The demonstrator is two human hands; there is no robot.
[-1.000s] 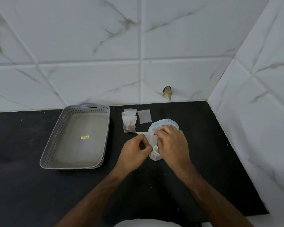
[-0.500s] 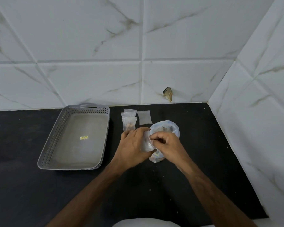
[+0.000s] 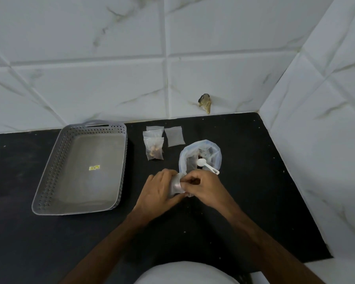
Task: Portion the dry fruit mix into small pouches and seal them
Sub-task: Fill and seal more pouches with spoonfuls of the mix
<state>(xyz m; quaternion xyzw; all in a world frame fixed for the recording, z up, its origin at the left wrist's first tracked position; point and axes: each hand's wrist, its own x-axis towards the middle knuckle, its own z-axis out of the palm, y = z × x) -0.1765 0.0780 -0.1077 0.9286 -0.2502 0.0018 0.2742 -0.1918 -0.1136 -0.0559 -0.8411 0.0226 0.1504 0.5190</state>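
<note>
Both hands on one small clear pouch point(image 3: 175, 184), held low over the black tabletop point(image 3: 254, 181), just in front of the big bag. Left hand point(image 3: 159, 191) has its grip clamped on the pouch's left side, fingers curled around it. Right hand point(image 3: 203, 186) pinches the pouch's upper right edge, thumb and fingers together on the plastic. Can't tell what's inside the pouch, hands cover most of it.

Big clear bag point(image 3: 201, 155) of dry fruit mix sits just behind the hands, mouth open upward, dark contents visible. White plastic spoon point(image 3: 206, 165) lies across its opening, bowl inside, handle sticking out over the rim to the right.

Behind and left of the bag: filled pouch point(image 3: 154, 149) with nuts visible, overlapping more pouches point(image 3: 153, 133) stacked behind it. Flat empty pouch point(image 3: 174, 136) just beside them, to the right, apart from the stack.

Grey perforated tray point(image 3: 49, 181) well to the left, small yellow sticker point(image 3: 94, 167) on its floor. White marble-look tiles point(image 3: 111, 78) on back and right walls; chipped spot point(image 3: 205, 101) low on the back wall.
</note>
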